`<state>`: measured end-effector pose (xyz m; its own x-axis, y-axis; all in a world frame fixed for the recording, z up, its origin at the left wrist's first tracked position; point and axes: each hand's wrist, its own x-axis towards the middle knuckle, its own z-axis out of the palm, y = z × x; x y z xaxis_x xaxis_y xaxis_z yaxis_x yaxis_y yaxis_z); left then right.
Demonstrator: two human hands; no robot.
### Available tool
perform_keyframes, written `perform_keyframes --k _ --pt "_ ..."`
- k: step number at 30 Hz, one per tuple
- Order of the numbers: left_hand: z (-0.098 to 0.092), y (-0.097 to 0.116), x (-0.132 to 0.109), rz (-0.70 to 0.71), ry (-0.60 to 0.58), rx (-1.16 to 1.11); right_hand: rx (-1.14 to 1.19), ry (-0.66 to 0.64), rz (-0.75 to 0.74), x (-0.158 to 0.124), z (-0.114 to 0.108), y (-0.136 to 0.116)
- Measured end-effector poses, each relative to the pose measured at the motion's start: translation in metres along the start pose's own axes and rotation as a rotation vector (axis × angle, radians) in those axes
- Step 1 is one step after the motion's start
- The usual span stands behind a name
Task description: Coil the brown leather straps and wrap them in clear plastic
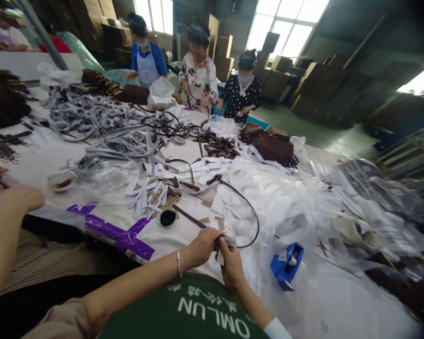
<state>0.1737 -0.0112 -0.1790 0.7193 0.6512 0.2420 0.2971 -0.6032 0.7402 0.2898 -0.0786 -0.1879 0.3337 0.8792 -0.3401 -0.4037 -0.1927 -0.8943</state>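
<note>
Strap (191,218) in both closed hands (199,248) (232,266)

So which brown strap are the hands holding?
The long looping strap, its end pinched between the left hand and right hand; the other straps lie farther up the table, untouched.

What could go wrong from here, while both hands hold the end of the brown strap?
The brown strap lies looped across loose white plastic bags; a pull by the left hand and right hand might drag them about. The blue tape dispenser sits near the right hand, so a wrist could knock it.
</note>
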Motion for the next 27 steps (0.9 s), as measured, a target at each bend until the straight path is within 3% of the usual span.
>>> perform_keyframes --k 3,7,12,14,16,20,23,27 --pt "0.002 0.003 0.000 -0.045 0.007 -0.118 0.159 0.054 0.026 -0.001 0.001 -0.002" --pt "0.000 0.010 0.004 -0.085 -0.006 -0.144 0.180 0.149 0.036 0.002 0.001 -0.007" --pt "-0.013 0.019 0.012 -0.298 -0.119 -0.480 0.154 0.096 0.027 0.005 -0.003 -0.004" --pt "-0.014 0.020 0.015 -0.397 -0.063 -0.596 0.117 0.052 -0.005 0.004 -0.003 -0.003" --pt "-0.010 0.019 0.017 -0.406 0.016 -0.648 0.121 0.021 -0.005 0.003 -0.001 -0.004" --pt "0.001 0.015 0.017 -0.476 0.082 -0.747 0.207 0.024 0.099 -0.004 0.001 -0.011" --pt "0.004 0.013 0.018 -0.595 0.198 -0.748 0.277 -0.015 0.136 -0.008 0.000 -0.015" --pt "0.002 0.016 0.021 -0.606 0.268 -0.733 0.330 -0.081 0.110 -0.006 0.000 -0.012"
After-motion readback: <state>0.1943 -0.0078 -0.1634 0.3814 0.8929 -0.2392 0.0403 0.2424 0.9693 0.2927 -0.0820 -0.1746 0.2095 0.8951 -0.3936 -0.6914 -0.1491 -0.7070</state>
